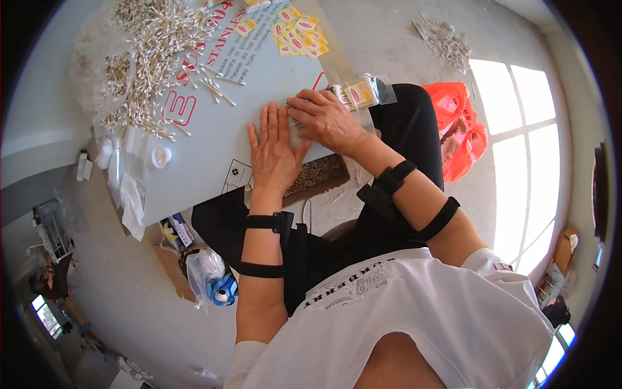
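Observation:
My left hand (275,155) lies flat on the grey sheet-covered table (220,139), its fingers stretched out. Beside it, my right hand (330,123) curls its fingers over a bundle of cotton swabs (295,123), mostly hidden under the hand. Just past the right knuckles, at the table's right edge, lies a clear bag of cotton swabs (368,93) with a yellow label. Whether that bag touches the hand I cannot tell. Below my hands an open cardboard box (337,170) holds loose swabs.
A big heap of cotton swabs (139,65) spreads over plastic at the table's far left. Yellow labels (301,35) lie scattered at the far edge. A white round container (161,155) stands at the left. A red plastic bag (463,133) and more swabs (444,42) lie on the floor.

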A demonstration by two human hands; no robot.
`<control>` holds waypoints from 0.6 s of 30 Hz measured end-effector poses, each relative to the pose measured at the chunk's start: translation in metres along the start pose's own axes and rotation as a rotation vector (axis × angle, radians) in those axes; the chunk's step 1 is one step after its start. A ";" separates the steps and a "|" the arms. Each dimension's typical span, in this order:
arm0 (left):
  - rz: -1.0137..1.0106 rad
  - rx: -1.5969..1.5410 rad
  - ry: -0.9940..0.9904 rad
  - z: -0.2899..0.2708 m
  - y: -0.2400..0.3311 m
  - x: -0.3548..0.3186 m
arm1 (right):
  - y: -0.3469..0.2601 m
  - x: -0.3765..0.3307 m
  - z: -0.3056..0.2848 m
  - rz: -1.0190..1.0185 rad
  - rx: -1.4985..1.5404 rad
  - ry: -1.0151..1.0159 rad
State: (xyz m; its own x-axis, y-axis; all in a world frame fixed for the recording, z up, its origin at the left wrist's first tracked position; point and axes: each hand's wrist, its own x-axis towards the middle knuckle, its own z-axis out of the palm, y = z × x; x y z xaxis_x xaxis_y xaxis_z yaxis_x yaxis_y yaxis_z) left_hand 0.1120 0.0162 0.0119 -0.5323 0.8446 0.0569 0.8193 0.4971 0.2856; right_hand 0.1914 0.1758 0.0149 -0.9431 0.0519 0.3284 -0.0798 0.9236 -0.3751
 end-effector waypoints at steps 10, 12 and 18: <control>-0.010 0.045 -0.038 -0.003 0.003 0.002 | -0.002 -0.005 0.009 -0.106 -0.160 0.054; -0.014 0.053 -0.036 -0.002 0.005 0.001 | -0.001 -0.006 0.010 -0.126 -0.196 0.039; -0.056 0.021 0.018 0.007 0.012 -0.006 | -0.002 -0.008 0.011 -0.132 -0.230 0.056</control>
State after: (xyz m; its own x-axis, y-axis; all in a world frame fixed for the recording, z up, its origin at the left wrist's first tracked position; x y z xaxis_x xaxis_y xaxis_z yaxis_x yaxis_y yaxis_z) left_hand 0.1262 0.0188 0.0088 -0.5810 0.8118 0.0587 0.7924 0.5476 0.2686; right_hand 0.1956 0.1696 0.0035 -0.9096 -0.0596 0.4112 -0.1192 0.9855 -0.1210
